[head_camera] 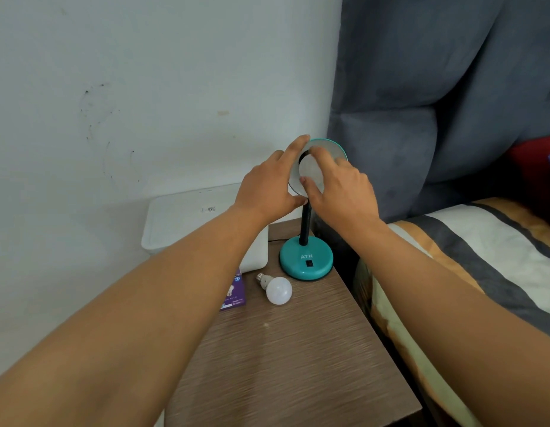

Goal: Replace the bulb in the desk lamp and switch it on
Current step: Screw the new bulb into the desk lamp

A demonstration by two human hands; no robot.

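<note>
The bulb in the lamp (310, 171) sits inside the round shade (332, 151), a little above the centre of the frame, with the shade turned toward the camera. The right hand (341, 192) has its grip closed around this bulb, thumb below and fingers above. The left hand (267, 189) holds the shade by its left edge, the fingers wrapped on the rim to keep it steady. Below them the black flexible neck (305, 226) goes down to the teal base (306, 260), which carries a small black switch (310, 264).

A second bulb (277, 288) lies on its side on the wooden bench (283, 349), just left of the base, beside a purple box (235, 292). A white container (187, 220) stands behind, against the wall, and a bed (483, 257) is at the right.

I judge that the step in hand is turning a bulb in the socket; I cannot tell if it goes in or out. The next move needs steady twisting while the shade stays still.
</note>
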